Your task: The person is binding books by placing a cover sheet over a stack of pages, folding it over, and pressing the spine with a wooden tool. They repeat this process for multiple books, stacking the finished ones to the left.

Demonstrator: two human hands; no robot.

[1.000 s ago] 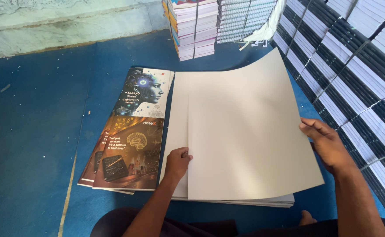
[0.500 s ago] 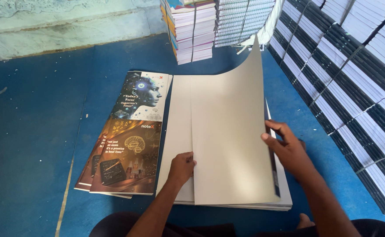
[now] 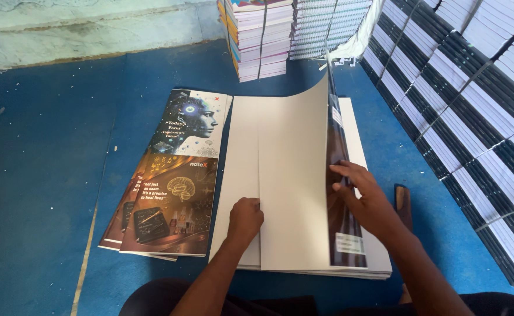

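A pile of large white sheets (image 3: 242,152) lies on the blue floor in front of me. My right hand (image 3: 367,196) grips the edge of the top sheet (image 3: 295,175), which stands lifted and folding toward the left, showing its dark printed face along the right edge. My left hand (image 3: 245,217) presses, fingers curled, on the sheet near its lower left part. To the left lies a small pile of printed covers (image 3: 172,181) with dark illustrated artwork, face up.
Tall stacks of bound notebooks (image 3: 263,35) stand at the back. More black-and-white stacks (image 3: 473,99) line the right side. A pale wall base (image 3: 81,29) runs along the top left. A dark flat object (image 3: 403,202) lies by my right wrist.
My right hand has swung the top sheet up from lying flat on the right and over toward the left. My left hand stayed pressed near the pile's lower left.
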